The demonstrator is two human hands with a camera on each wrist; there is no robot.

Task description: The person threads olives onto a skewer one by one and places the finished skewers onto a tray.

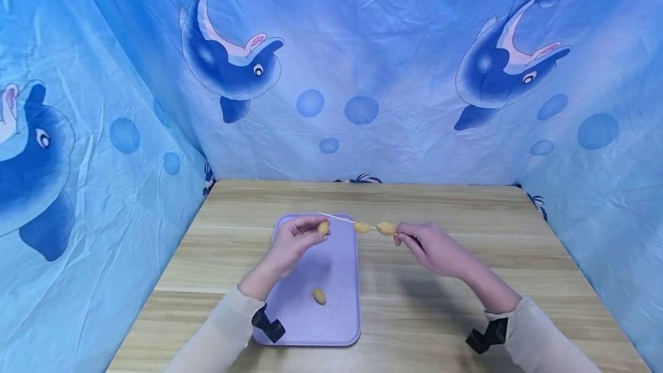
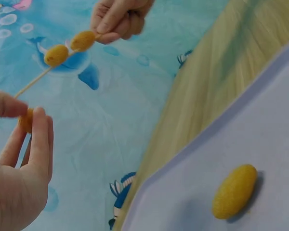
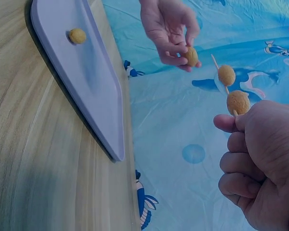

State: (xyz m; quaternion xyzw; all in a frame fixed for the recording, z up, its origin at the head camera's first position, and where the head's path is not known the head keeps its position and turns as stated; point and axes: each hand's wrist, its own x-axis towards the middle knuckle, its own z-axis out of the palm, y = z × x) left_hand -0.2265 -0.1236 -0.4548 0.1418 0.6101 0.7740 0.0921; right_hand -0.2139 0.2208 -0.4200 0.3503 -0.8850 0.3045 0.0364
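Note:
My right hand (image 1: pixel 435 251) pinches one end of a thin wooden skewer (image 1: pixel 338 217), raised above the table. Two small yellow oval balls with a rough, speckled surface are threaded on it: one ball (image 1: pixel 386 228) close to the right fingertips, another ball (image 1: pixel 362 227) further along. The skewer's bare tip points left. My left hand (image 1: pixel 291 246) holds a third yellow ball (image 3: pixel 191 56) between thumb and fingers, near the tip; in the right wrist view the ball and tip are apart. Another yellow ball (image 1: pixel 319 296) lies on the purple tray (image 1: pixel 339 321).
The tray stands left of centre on a wood-grain table (image 1: pixel 414 321). Blue curtains (image 1: pixel 393 148) printed with dolphins enclose the table at the back and sides. Each wrist wears a black camera mount, such as the right mount (image 1: pixel 487 335).

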